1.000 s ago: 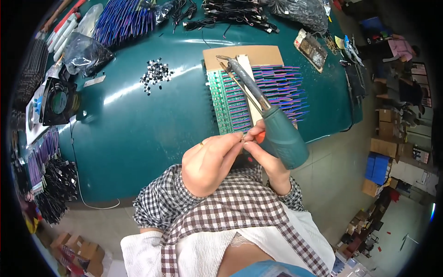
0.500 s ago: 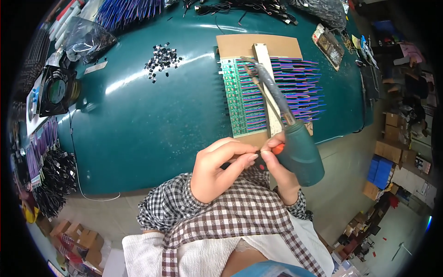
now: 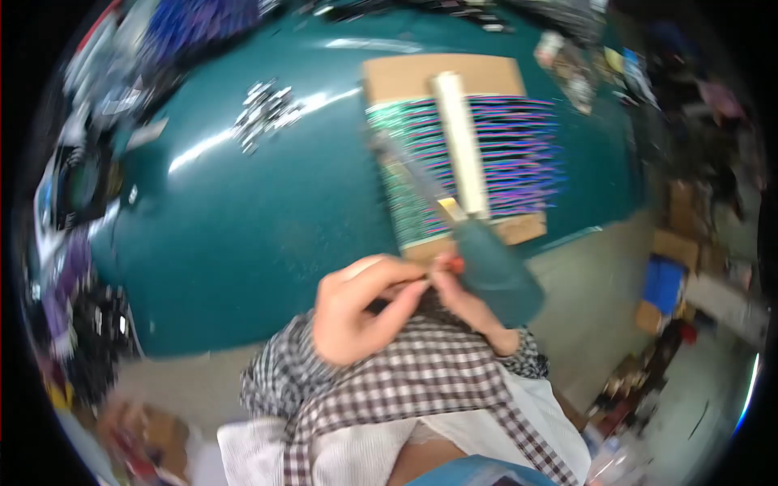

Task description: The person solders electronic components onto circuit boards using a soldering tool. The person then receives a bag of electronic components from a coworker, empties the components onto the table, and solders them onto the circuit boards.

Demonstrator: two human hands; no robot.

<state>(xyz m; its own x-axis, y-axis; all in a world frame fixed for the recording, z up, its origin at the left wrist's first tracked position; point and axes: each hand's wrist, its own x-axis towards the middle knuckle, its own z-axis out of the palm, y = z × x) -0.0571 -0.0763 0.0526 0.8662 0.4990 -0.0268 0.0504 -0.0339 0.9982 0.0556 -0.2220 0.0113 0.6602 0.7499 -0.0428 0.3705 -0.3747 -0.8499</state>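
Observation:
My right hand (image 3: pixel 468 306) is closed around a soldering iron (image 3: pixel 496 271) with a thick green handle and an orange-red trigger. Its metal barrel slants up and left over a panel of small green circuit boards (image 3: pixel 399 194); whether the tip touches them is too blurred to tell. Thumb and forefinger of my left hand (image 3: pixel 355 306) are pinched together beside the right fingertips, in front of my checked apron. Anything between them is too small and smeared to name. Rows of blue, red and black wires (image 3: pixel 519 154) run right from the boards, under a pale bar (image 3: pixel 460 146).
Brown cardboard (image 3: pixel 442 74) lies beneath the boards on the green table (image 3: pixel 267 211). Small black-and-silver connectors (image 3: pixel 266 115) form a pile farther left. A fan (image 3: pixel 83 186) stands at the left edge; wire bundles (image 3: pixel 203 24) lie at the back left.
The soldering iron has swung left, its barrel passing from over the pale bar to over the boards. Both hands sit slightly farther left, still close together, and the picture has blurred.

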